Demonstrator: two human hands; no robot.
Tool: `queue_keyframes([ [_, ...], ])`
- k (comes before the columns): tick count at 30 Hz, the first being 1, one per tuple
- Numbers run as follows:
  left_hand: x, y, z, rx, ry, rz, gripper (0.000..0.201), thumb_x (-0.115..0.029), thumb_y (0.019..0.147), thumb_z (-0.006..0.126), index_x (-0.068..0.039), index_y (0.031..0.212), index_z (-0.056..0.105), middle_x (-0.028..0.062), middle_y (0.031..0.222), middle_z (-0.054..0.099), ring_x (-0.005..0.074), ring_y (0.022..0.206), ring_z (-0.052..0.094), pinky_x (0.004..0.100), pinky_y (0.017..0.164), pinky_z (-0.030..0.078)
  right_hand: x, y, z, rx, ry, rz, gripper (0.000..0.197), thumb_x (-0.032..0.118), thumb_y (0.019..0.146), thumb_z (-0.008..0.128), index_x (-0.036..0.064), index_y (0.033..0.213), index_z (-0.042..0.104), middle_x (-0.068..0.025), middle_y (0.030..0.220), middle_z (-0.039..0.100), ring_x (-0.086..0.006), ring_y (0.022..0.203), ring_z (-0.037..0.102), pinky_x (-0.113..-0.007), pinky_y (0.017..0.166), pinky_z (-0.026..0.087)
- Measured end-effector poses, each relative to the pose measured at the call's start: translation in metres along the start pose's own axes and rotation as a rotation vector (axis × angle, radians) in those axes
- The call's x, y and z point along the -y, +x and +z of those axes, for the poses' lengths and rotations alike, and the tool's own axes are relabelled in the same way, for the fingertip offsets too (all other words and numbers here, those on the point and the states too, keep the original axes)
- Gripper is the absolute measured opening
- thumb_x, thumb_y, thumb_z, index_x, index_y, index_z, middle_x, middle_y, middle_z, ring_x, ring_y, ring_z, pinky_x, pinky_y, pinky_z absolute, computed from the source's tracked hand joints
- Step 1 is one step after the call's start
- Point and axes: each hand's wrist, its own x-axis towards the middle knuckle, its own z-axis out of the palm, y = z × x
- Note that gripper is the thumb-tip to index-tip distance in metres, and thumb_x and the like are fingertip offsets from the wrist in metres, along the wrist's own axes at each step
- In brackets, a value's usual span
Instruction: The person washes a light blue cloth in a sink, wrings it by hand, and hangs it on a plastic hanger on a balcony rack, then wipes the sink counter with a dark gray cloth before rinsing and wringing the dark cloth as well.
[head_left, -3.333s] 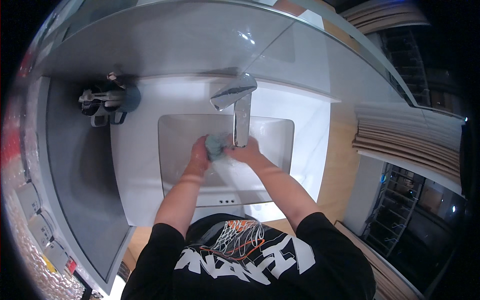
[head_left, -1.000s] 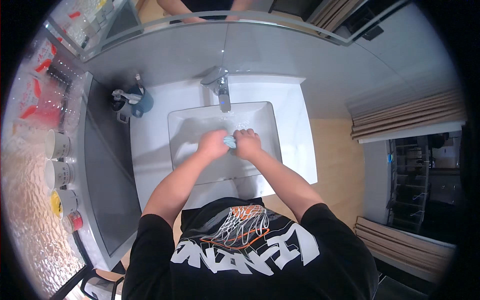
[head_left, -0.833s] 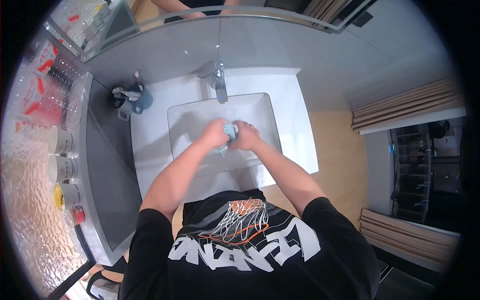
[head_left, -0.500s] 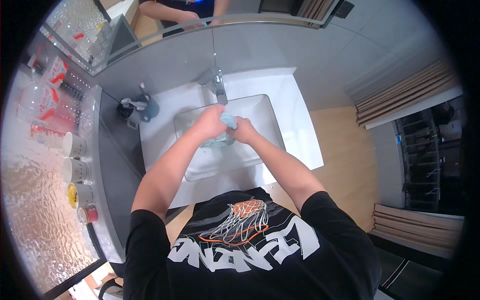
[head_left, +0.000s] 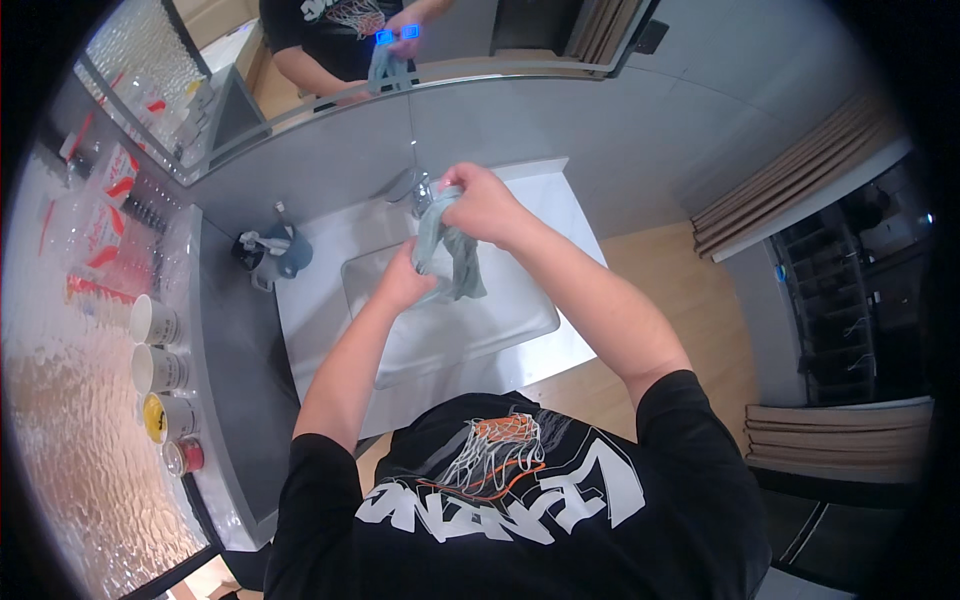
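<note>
A limp grey-green cloth [head_left: 462, 262] hangs between my two hands over the white sink basin [head_left: 400, 362]. My right hand [head_left: 482, 208] is raised in front of the metal faucet [head_left: 421, 192], its fingers closed on the cloth's upper end. Lower and to the left, my left hand [head_left: 404, 280] grips the cloth's left side. A loose end dangles to the right of my left hand, above the basin. Parts of the fingers of both hands are hidden by the cloth.
Left of the basin, toothbrushes stand in a blue-grey cup [head_left: 290, 252] on the white counter [head_left: 315, 295]. Several paper cups [head_left: 155, 370] line the grey ledge [head_left: 232, 400] at the left. A mirror [head_left: 460, 40] spans the wall behind the faucet.
The cloth was bunched between both hands below the faucet; now it is opened out and hanging. My right hand has risen, while my left has moved down and slightly left.
</note>
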Motion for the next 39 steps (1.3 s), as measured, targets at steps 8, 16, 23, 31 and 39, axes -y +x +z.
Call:
queue_keyframes([
  [8, -0.005, 0.028, 0.011, 0.098, -0.211, 0.316, 0.071, -0.015, 0.058, 0.086, -0.002, 0.118, 0.051, 0.0103, 0.108, 0.061, 0.0215, 0.100, 0.058, 0.0359, 0.090, 0.046, 0.073, 0.015, -0.032, 0.146, -0.379, -0.205, 0.040, 0.010, 0.061, 0.068, 0.0041, 0.100, 0.060, -0.0152, 0.095, 0.060, -0.0278, 0.087, 0.060, -0.036, 0.075, 0.049],
  [16, -0.022, 0.049, 0.014, 0.156, -0.101, 0.202, 0.062, -0.012, 0.063, 0.084, -0.001, 0.116, 0.054, 0.0093, 0.112, 0.062, 0.0190, 0.100, 0.059, 0.0347, 0.089, 0.047, 0.098, 0.009, -0.038, 0.146, -0.451, -0.317, 0.035, 0.007, 0.064, 0.065, 0.0037, 0.098, 0.061, -0.0132, 0.095, 0.061, -0.0242, 0.085, 0.060, -0.034, 0.072, 0.050],
  [23, 0.009, 0.058, 0.005, 0.002, -0.219, 0.127, 0.057, -0.010, 0.069, 0.077, -0.001, 0.119, 0.053, 0.0121, 0.111, 0.063, 0.0177, 0.098, 0.060, 0.0309, 0.086, 0.047, 0.072, 0.010, -0.098, 0.163, -0.208, -0.295, 0.042, 0.005, 0.067, 0.064, 0.0044, 0.109, 0.057, -0.0041, 0.090, 0.059, -0.0122, 0.081, 0.055, -0.027, 0.071, 0.046],
  [31, -0.044, 0.042, -0.002, 0.069, -0.138, 0.149, 0.045, -0.002, 0.065, 0.073, -0.003, 0.103, 0.049, 0.0054, 0.094, 0.058, 0.0148, 0.087, 0.055, 0.0298, 0.080, 0.046, -0.053, -0.037, -0.090, 0.337, -0.596, 0.048, 0.070, 0.020, 0.061, 0.083, 0.0068, 0.122, 0.051, -0.0135, 0.110, 0.059, -0.0245, 0.105, 0.057, -0.038, 0.088, 0.047],
  [39, -0.038, 0.027, 0.010, 0.113, -0.111, 0.215, 0.057, -0.004, 0.063, 0.073, -0.004, 0.112, 0.045, 0.0138, 0.104, 0.057, 0.0273, 0.099, 0.058, 0.0379, 0.087, 0.046, -0.071, -0.013, -0.011, 0.343, -0.008, 0.023, 0.061, 0.006, 0.064, 0.070, 0.0056, 0.122, 0.051, -0.0127, 0.110, 0.060, -0.0254, 0.097, 0.060, -0.037, 0.083, 0.049],
])
